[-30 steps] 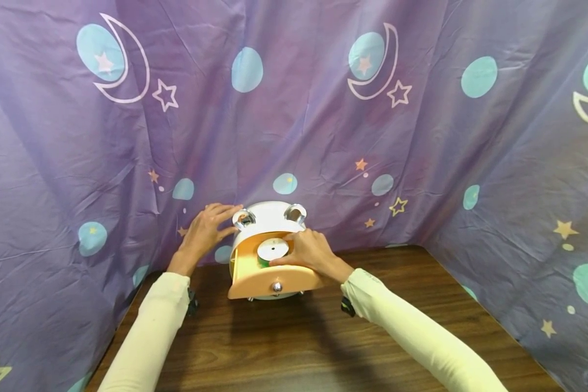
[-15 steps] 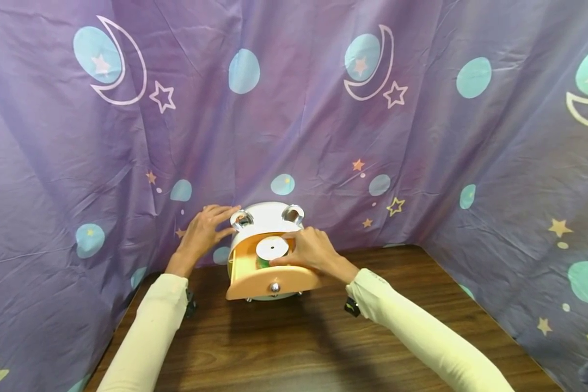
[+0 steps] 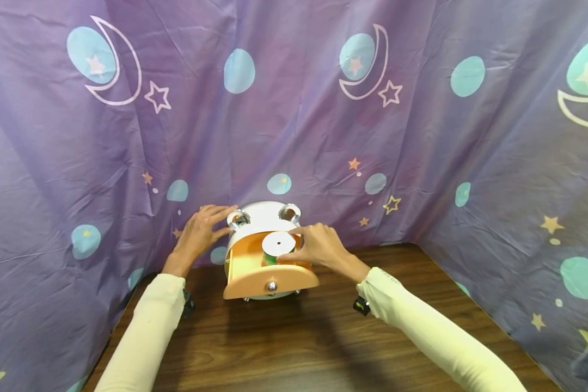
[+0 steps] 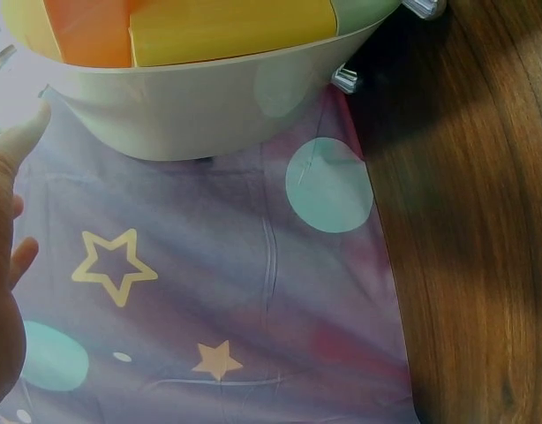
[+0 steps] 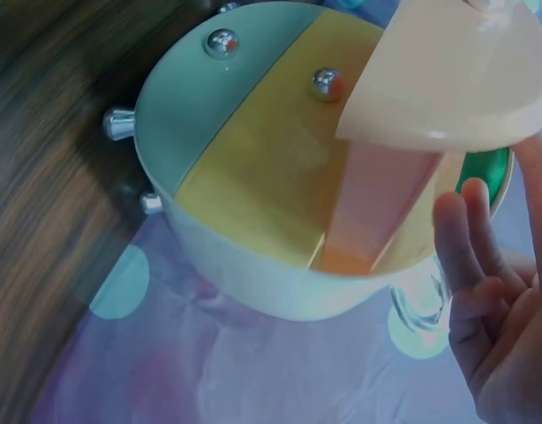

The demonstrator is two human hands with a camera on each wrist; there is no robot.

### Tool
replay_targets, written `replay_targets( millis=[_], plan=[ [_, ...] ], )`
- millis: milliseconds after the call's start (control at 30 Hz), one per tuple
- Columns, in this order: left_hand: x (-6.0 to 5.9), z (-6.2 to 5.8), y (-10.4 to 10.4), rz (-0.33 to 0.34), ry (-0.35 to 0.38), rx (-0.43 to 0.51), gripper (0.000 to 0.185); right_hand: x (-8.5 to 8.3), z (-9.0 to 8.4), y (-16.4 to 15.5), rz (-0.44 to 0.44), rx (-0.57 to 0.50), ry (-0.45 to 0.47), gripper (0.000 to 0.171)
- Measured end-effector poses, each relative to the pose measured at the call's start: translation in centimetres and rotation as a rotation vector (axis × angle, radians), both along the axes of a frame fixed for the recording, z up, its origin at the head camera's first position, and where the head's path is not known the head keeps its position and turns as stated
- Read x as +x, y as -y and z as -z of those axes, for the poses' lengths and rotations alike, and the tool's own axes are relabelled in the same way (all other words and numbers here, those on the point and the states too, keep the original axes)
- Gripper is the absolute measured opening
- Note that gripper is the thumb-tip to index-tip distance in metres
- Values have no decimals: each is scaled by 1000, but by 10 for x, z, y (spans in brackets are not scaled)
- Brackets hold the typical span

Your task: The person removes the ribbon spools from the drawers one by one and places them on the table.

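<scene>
Lifted roll above wooden table, purple star curtain behind.

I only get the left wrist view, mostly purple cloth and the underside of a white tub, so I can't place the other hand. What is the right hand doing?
Observer: The right hand pinches a white-topped roll at the pulled-out orange drawer.
Operator: And the other one?
Observer: The left hand rests with straight fingers against the upper left side of the white box, beside a clear loop handle.
Operator: Is anything else pulled out?
Observer: No. In the right wrist view the yellow drawer and the green drawer sit flush.
</scene>
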State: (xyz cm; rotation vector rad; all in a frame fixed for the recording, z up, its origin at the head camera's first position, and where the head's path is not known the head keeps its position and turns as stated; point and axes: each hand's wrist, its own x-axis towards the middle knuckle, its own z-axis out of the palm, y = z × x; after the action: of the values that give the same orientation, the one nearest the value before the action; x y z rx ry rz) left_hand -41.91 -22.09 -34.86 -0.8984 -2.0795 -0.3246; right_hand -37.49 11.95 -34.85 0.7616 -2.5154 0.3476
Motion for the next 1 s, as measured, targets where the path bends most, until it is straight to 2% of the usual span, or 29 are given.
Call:
replay_targets(
  millis=[300,633,1000],
  plan=[
    [1,1,0,-14,23,13,64,1,-1,-19,-18,-49,-27,79],
    [1,0,0,3,13,18,65,3,-4,-43,14,-99,-19,83],
    [0,2,0,-12,14,4,66,-8,14,-85,119,-121,13,87]
  ],
)
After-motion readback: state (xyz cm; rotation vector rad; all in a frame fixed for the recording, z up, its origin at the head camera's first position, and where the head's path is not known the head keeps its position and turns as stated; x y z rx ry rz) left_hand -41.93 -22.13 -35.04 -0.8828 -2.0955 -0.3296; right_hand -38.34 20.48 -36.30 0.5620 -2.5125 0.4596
